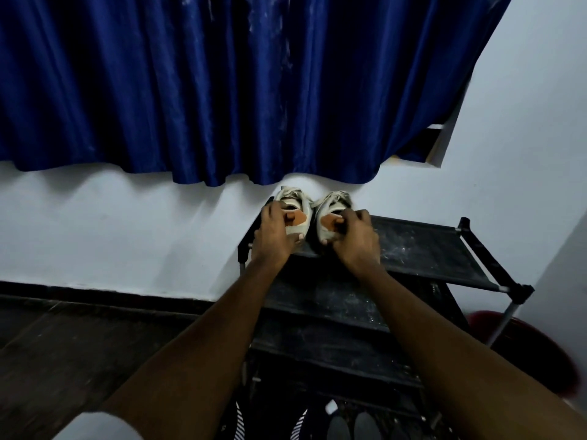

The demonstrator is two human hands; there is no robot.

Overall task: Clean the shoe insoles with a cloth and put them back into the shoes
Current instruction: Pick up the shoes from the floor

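Note:
Two white sneakers with orange heel patches stand side by side at the left end of a black shoe rack's top shelf [422, 249], toes toward the wall. My left hand [274, 230] grips the heel of the left shoe [293, 201], thumb on the orange patch. The heel of the right shoe [333, 201] is gripped the same way by my right hand [355, 236]. No cloth is in view, and the insoles are hidden inside the shoes.
A blue curtain [222, 84] hangs on the white wall above the shoes. The rack has lower dusty shelves [324, 306], with more footwear [349, 423] at the bottom. A dark red object [533, 350] lies on the floor to the right.

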